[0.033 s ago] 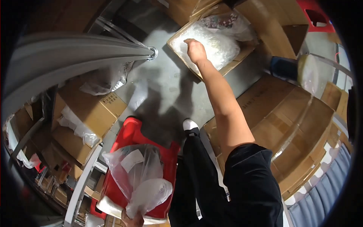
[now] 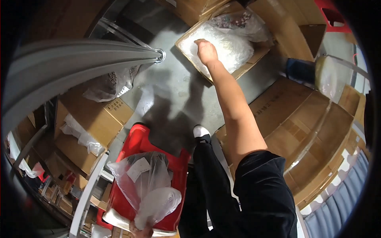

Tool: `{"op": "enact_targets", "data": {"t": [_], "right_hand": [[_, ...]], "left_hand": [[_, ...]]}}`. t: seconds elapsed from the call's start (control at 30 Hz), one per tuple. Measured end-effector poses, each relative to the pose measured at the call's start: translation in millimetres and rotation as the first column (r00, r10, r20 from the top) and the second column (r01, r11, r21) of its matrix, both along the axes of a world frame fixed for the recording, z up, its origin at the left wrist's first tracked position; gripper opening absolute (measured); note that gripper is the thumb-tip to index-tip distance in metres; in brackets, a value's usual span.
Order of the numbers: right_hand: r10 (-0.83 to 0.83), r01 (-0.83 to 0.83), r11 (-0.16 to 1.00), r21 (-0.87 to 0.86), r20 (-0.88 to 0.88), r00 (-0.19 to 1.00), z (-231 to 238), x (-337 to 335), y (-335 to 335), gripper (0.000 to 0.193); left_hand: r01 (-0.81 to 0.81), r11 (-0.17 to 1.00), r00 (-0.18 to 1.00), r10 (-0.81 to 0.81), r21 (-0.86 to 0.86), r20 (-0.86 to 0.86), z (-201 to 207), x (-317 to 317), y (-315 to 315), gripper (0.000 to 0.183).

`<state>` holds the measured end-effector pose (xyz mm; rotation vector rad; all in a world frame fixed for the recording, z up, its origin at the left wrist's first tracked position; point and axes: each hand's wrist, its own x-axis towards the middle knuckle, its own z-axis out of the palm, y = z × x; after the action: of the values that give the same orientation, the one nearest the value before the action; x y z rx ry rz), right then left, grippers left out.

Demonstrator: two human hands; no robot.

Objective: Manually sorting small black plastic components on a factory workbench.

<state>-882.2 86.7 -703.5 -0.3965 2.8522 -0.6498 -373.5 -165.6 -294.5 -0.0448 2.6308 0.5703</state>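
Observation:
My right hand (image 2: 206, 52) reaches over an open cardboard box (image 2: 206, 80), above the clear plastic bag (image 2: 232, 50) in it. Its fingers are curled together, and what they hold, if anything, is hidden. A second clear bag with dark reddish pieces (image 2: 238, 20) lies at the box's far end. Low in the view, my left hand (image 2: 141, 231) is closed on the gathered end of a translucent plastic bag (image 2: 158, 204). That bag bulges with pale contents and rests over a red plastic stool (image 2: 137, 137). A white paper slip (image 2: 139, 169) shows in the plastic above it.
A grey post (image 2: 99, 53) crosses the upper left. Cardboard boxes stand at left (image 2: 93, 119) and right (image 2: 285, 107). On the floor lies a bag of metal-looking pieces (image 2: 113, 83). A metal rail (image 2: 89, 194) runs beside the stool. My white-toed shoe (image 2: 201, 131) is between stool and boxes.

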Motion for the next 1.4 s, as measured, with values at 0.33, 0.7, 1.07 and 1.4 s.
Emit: {"op": "enact_targets", "data": {"t": [0.33, 0.7, 1.07, 1.4], "right_hand": [[-0.085, 0.042, 0.964, 0.264, 0.153, 0.984, -47, -2, 4, 0.021], [-0.691, 0.898, 0.232, -0.374, 0.587, 0.423, 15, 78, 81, 0.018], [0.03, 0.423, 0.745, -0.516, 0.66, 0.751, 349, 266, -35, 0.042], [0.707, -0.825, 0.566, -0.006, 0.519, 0.481, 549, 404, -64, 0.025]], "left_hand": [[0.066, 0.997, 0.998, -0.066, -0.046, -0.007, -11, -22, 6, 0.024], [0.044, 0.998, 0.995, -0.047, -0.034, -0.083, -17, -18, 8, 0.019], [-0.494, 0.85, 0.841, 0.52, 0.182, -0.15, -11, -51, 34, 0.048], [-0.554, 0.373, 0.591, 0.806, 0.745, 0.036, 283, 33, 121, 0.061]]}}
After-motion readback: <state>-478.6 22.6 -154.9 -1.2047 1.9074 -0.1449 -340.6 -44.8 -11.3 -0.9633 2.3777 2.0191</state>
